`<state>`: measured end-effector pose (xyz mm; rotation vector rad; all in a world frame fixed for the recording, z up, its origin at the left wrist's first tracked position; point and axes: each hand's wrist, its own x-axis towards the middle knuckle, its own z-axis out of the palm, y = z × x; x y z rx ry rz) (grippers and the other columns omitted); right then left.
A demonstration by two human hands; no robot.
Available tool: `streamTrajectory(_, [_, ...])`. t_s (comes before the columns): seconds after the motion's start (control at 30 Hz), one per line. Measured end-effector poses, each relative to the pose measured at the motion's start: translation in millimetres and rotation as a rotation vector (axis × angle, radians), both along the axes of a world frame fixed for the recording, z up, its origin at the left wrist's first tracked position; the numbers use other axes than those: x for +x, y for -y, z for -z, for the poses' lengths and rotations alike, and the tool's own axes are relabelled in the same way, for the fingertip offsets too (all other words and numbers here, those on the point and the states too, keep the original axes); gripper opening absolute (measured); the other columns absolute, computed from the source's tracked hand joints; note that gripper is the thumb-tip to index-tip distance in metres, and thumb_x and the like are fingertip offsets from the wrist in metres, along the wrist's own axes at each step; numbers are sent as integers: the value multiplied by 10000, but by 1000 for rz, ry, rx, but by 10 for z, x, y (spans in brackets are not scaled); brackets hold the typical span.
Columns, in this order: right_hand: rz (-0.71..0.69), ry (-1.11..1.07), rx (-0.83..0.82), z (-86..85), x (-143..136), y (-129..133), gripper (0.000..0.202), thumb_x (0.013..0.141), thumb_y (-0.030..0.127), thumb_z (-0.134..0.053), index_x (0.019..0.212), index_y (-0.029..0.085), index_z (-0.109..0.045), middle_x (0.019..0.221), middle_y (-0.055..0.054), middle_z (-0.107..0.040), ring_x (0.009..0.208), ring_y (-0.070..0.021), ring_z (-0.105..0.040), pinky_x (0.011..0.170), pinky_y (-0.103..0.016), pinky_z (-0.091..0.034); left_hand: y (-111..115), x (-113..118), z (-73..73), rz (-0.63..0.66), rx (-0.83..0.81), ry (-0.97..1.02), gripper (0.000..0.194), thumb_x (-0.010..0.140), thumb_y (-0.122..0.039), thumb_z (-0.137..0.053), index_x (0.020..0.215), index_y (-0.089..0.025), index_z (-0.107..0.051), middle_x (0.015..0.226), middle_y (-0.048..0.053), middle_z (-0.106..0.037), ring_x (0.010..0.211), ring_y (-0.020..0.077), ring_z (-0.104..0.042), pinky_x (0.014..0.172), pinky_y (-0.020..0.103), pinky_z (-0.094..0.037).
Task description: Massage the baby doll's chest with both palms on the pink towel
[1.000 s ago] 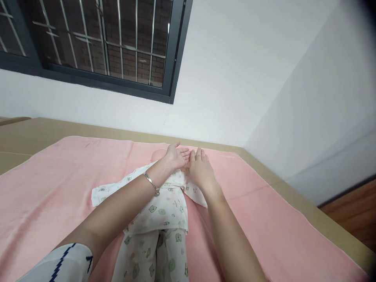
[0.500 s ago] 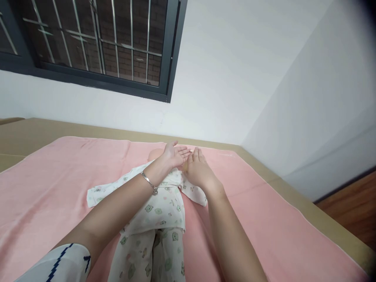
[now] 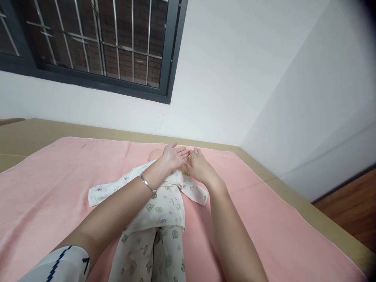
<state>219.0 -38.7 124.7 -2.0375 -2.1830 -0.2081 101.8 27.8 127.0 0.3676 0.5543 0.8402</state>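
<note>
A doll-like figure in a white patterned top and matching trousers lies on a pink cloth. Part of its round, skin-toned head shows behind my left wrist. My left hand is palm up above the upper end of the figure, fingers stretched to the right, holding nothing. My right hand is beside it, back up, fingers extended, its tips near my left fingertips. A small yellow item shows partly below my right hand; what it is stays unclear.
The cloth lies on a tan surface against a white wall. A dark-framed window with metal bars is at the upper left. Brown wood shows at the right edge.
My right hand has shifted slightly and turned, its fingers now a little lower. More of the yellow item shows. My left hand has hardly moved.
</note>
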Motion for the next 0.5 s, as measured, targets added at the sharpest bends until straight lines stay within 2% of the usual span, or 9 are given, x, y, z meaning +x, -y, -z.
streamTrajectory(0.13, [27, -42, 28, 0, 14, -11, 599, 929, 210, -341, 1469, -48, -316, 1551, -218, -303, 1472, -279, -239, 1171, -415, -294, -24, -28, 1, 36, 3, 9, 574, 951, -355, -367, 1436, -51, -401, 1397, 231, -519, 1276, 266, -550, 889, 301, -559])
streamTrajectory(0.3, [-16, -126, 31, -12, -46, 2, 540, 949, 207, -336, 1432, -23, -405, 1537, -218, -335, 1472, -279, -238, 1190, -417, -255, -5, -92, -21, -6, 9, -1, 546, 950, -356, -365, 1400, -59, -449, 1376, 220, -540, 1241, 251, -578, 871, 286, -557])
streamTrajectory(0.4, [-64, -363, 103, -35, -174, 49, 525, 999, 296, -282, 1441, 53, -424, 1543, -165, -355, 1464, -236, -271, 1193, -402, -258, 220, -182, -76, 15, 67, 50, 526, 979, -372, -306, 1344, -50, -504, 1306, 220, -591, 1162, 247, -628, 881, 299, -558])
streamTrajectory(0.5, [-101, -686, 214, -67, -354, 135, 590, 1017, 472, -238, 1466, 133, -414, 1522, -112, -410, 1442, -219, -324, 1182, -402, -292, 644, -318, -127, 73, 219, 145, 499, 995, -383, -275, 1294, -114, -569, 1262, 171, -636, 1168, 261, -623, 974, 371, -524])
